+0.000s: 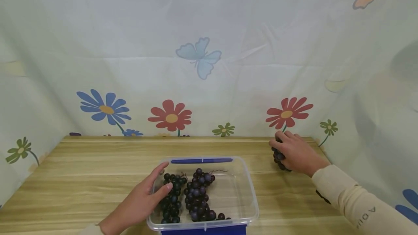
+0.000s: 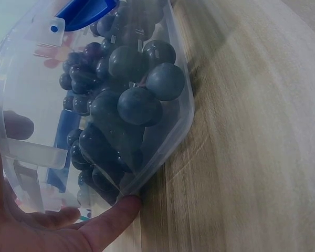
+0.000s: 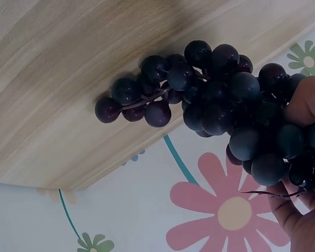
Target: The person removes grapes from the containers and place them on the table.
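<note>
A clear plastic box (image 1: 251, 198) with blue clips stands at the front middle of the table. Two bunches of dark grapes lie in it: a greenish-black bunch (image 1: 171, 206) on the left and a purple bunch (image 1: 197, 191) beside it. My left hand (image 1: 140, 200) holds the box's left side, thumb over the rim and fingers along the outside wall, as the left wrist view also shows. At the back right, my right hand (image 1: 295, 151) grips another bunch of dark grapes (image 3: 215, 105) from above. Its lower end hangs out of the grip, close over the wood.
The wooden table (image 1: 107, 169) ends at the back against a pale cloth backdrop (image 1: 147, 68) printed with flowers and butterflies. The cloth also rises on the left and right sides. A few loose-looking grapes (image 1: 222, 216) sit near the box's front wall.
</note>
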Motion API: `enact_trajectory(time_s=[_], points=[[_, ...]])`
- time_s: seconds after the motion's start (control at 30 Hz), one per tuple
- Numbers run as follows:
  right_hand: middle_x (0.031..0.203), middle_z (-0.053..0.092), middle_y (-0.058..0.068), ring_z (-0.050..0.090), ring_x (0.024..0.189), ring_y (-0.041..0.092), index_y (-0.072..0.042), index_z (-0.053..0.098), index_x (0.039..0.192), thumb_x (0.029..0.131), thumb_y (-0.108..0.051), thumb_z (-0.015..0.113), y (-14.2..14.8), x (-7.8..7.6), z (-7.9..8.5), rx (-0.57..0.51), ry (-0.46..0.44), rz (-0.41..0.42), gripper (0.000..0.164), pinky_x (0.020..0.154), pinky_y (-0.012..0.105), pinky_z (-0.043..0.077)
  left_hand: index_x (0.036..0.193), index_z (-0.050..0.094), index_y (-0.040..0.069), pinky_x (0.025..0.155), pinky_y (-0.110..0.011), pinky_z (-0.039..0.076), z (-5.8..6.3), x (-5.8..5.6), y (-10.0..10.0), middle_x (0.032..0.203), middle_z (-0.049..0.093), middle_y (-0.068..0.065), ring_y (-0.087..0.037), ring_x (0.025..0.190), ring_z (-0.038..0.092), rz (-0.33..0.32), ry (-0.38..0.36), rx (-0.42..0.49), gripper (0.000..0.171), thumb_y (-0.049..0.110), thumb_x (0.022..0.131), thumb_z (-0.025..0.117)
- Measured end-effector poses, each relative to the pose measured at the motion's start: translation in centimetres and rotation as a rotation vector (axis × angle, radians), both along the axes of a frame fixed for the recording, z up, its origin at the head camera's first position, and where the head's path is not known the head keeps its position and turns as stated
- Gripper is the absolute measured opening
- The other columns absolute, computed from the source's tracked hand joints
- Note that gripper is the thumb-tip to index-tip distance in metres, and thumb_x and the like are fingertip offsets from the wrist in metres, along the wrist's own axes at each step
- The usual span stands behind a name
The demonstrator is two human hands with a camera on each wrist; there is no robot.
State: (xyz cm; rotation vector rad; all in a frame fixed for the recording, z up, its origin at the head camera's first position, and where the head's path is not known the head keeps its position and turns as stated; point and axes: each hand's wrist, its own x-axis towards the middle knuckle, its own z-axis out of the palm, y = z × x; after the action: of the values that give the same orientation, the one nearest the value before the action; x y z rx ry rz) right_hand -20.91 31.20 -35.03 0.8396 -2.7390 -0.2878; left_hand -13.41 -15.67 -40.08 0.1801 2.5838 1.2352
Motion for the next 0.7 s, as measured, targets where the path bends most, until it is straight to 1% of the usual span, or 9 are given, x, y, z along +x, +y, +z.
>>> enact_trajectory(time_s=[0.2, 0.43, 0.7], points=[[0.106, 0.056, 0.006, 0.055, 0.09, 0.026, -0.017, 0.064, 0.111, 0.078, -0.01, 0.087, -0.07, 0.06, -0.1, -0.017, -0.022, 0.011, 0.041, 0.08, 0.046, 0.055, 0.165, 0.025, 0.034, 0.109, -0.075, 0.04, 0.11, 0.03, 0.09, 0.168, 0.033, -0.022, -0.054, 0.151, 0.035, -0.006, 0.006, 0.002, 0.076, 0.058, 0.102, 0.058], [0.104, 0.057, 0.004, 0.055, 0.09, 0.025, -0.019, 0.065, 0.111, 0.078, -0.009, 0.086, -0.01, 0.16, -0.23, -0.041, -0.036, 0.021, 0.041, 0.082, 0.047, 0.055, 0.166, 0.024, 0.033, 0.11, -0.076, 0.038, 0.08, 0.03, 0.03, 0.17, 0.029, -0.023, -0.054, 0.152, 0.032, -0.003, -0.006, 0.014, 0.076, 0.056, 0.102, 0.059], [0.107, 0.058, 0.003, 0.056, 0.092, 0.022, -0.021, 0.067, 0.114, 0.079, -0.008, 0.085, -0.11, 0.16, -0.52, -0.065, -0.084, -0.018, 0.041, 0.089, 0.048, 0.057, 0.165, 0.026, 0.034, 0.106, -0.076, 0.041, 0.1, 0.01, 0.1, 0.168, 0.034, -0.022, -0.055, 0.15, 0.036, 0.002, -0.018, 0.012, 0.076, 0.057, 0.102, 0.06]])
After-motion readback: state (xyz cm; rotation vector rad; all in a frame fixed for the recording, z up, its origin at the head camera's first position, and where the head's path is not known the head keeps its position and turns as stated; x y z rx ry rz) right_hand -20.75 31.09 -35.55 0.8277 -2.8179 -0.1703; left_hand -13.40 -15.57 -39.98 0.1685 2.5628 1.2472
